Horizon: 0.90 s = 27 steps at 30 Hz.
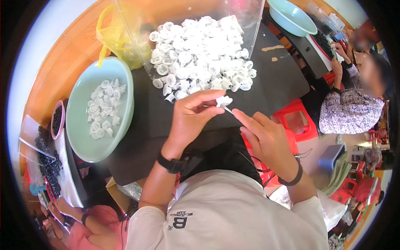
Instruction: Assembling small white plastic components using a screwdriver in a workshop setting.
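Observation:
My left hand (187, 121) pinches a small white plastic part (224, 101) between thumb and fingertips, above the dark table. In my right hand (268, 143) is a thin metal tool (227, 109), gripped near its end; its handle is hidden by the fingers. The tool's tip meets the underside of the white part, though I cannot tell whether it goes inside. Just beyond my hands spreads a heap of similar white parts (196, 58), spilling out of a clear plastic bin (255, 21) lying open toward me.
Left of the heap stands a pale green basin (75, 125) holding more white parts, with a yellow plastic bag (121, 37) behind it. A red stool (296, 121) is beside the table's right edge. Co-workers sit at both sides; a light blue basin (291, 18) stands far right.

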Tool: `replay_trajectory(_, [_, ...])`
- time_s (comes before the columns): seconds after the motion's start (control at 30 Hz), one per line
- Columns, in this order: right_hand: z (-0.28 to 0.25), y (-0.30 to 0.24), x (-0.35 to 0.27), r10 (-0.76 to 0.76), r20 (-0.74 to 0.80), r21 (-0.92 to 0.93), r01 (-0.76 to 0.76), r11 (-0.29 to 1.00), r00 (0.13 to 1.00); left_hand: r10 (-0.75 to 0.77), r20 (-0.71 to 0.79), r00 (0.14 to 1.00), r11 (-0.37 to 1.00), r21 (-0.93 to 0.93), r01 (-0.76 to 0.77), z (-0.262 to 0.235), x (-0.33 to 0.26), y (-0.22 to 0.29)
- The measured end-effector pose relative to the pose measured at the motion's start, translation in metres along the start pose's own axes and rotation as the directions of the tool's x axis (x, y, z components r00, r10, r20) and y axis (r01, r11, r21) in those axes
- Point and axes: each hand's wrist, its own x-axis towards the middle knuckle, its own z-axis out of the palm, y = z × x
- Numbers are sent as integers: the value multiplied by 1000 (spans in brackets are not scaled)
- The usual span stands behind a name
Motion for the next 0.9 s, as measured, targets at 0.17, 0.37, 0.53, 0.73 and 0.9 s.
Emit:
replay_trajectory(0.17, [26,25,4,85,-140,347,-31,937,987,357,-363,861,901,378,-214,-71,-13,63])
replay_trajectory(0.37, [69,18,35,-15,-169,355,75,932,986,512,-449,732,660,751,-2,-155,-49,102])
replay_trajectory(0.53, [90,27,38,-30,-147,275,70,959,989,387,-400,831,820,561,-111,-89,-38,79])
replay_trajectory(0.73, [49,22,26,-65,-249,295,140,945,966,-334,107,936,942,2,336,-26,-22,21])
replay_trajectory(0.9, [34,27,18,-218,-267,157,266,951,939,-388,284,877,857,-240,457,1,-11,7])
